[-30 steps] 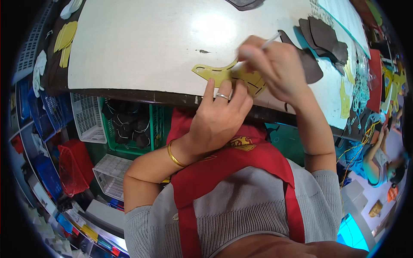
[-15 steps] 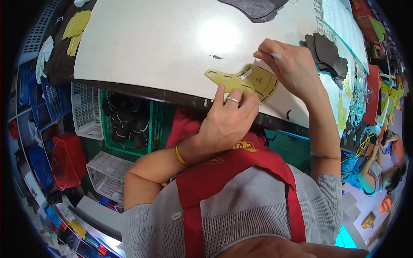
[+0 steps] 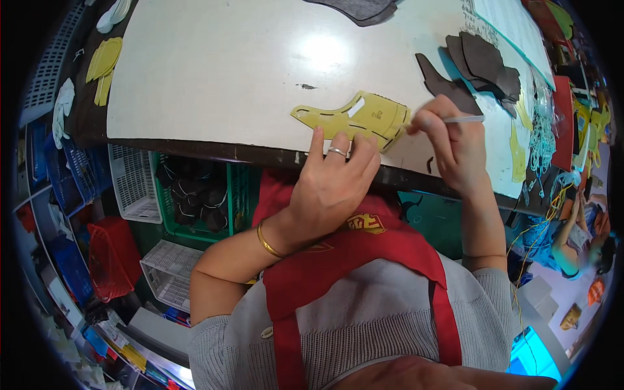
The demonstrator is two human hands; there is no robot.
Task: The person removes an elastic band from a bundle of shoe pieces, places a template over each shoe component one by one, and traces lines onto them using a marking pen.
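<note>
A yellow curved template (image 3: 325,119) with dark slots and a white mark lies flat at the table's near edge. The outstretched fingers of my left hand (image 3: 335,175) rest on its near side. My right hand (image 3: 458,146) is closed around a slim whitish pen (image 3: 465,119), its fingertips by the template's right end. The pen's tip is hidden or too small to make out. Beyond my right hand lies one dark brown cut piece (image 3: 445,84), beside a stack of similar dark pieces (image 3: 480,62).
More dark pieces (image 3: 364,10) lie at the table's far edge. Yellow templates (image 3: 104,62) sit at left, and pale cords (image 3: 543,123) hang at right. Below the table stand a green crate (image 3: 231,195) of dark bundles and white crates (image 3: 133,182). Another person (image 3: 572,240) sits at far right.
My right hand has moved from the template's far edge to its right end, bringing the pen along. The dark piece beyond it now shows. My left hand stays on the template.
</note>
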